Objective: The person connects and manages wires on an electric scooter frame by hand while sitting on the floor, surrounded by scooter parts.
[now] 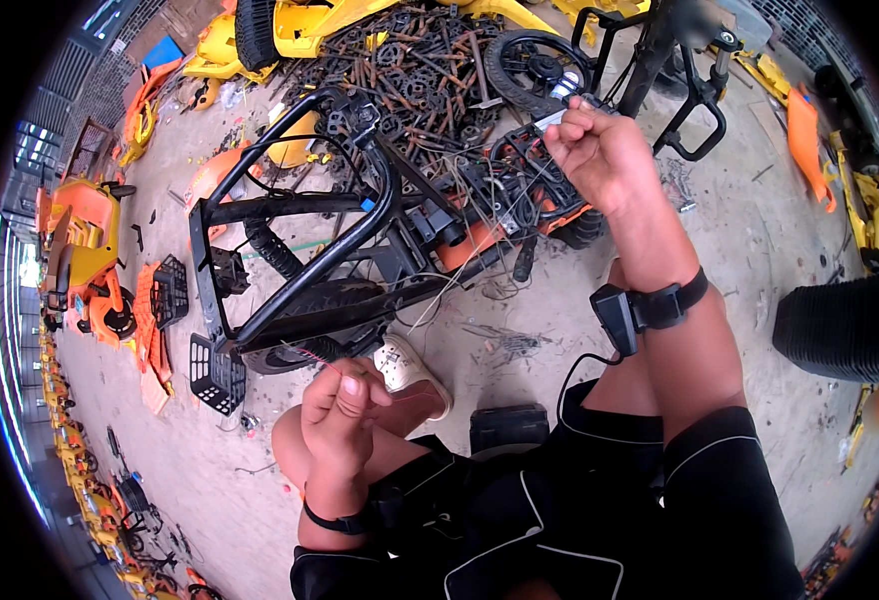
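My left hand (342,408) is closed in a pinch above my knee, with a thin red wire (312,357) between thumb and fingers. The wire's end pokes out toward the black tubular frame (310,270) of a small vehicle lying in front of me. Farther off to the right, my right hand (600,155) is raised with its fingers curled together; what they hold, if anything, is too small to make out. Below it lies a tangle of cables (520,195) on the vehicle's orange and black parts. Pale thin wires (447,290) trail down from there toward my shoe.
A heap of rusty metal parts (410,70) lies behind the frame, beside a black tyre (508,75). Black plastic baskets (217,375) and orange body panels (150,340) are on the left. A stack of black tubs (840,328) stands at the right.
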A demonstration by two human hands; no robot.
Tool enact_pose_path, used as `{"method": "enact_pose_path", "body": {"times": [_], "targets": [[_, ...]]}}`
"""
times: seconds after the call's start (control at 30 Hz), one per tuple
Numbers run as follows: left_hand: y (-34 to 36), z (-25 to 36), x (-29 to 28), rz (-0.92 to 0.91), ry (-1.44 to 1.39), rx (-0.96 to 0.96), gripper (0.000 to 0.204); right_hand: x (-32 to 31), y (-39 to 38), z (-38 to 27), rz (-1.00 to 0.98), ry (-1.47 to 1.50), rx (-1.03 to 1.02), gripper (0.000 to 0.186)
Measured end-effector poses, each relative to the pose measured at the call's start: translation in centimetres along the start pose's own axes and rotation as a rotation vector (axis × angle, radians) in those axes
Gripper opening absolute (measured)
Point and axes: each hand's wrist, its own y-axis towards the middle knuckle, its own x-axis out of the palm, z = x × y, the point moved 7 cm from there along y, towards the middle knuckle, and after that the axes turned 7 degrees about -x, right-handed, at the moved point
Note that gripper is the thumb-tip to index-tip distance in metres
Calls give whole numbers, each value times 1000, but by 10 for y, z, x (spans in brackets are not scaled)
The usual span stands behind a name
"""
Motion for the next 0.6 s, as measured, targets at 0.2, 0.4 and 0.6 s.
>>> {"method": "enact_pose_path", "body": {"times": [0.2, 0.4, 0.6], "targets": [[6, 7, 3, 48, -10, 14, 41, -5, -4, -7, 150, -33, -45, 5], [6, 9, -2, 11, -9, 63, 36, -9, -5, -15, 217, -78, -17, 5], [5, 16, 0, 68, 11, 92, 40, -9, -7, -17, 238, -87, -5, 9]]}}
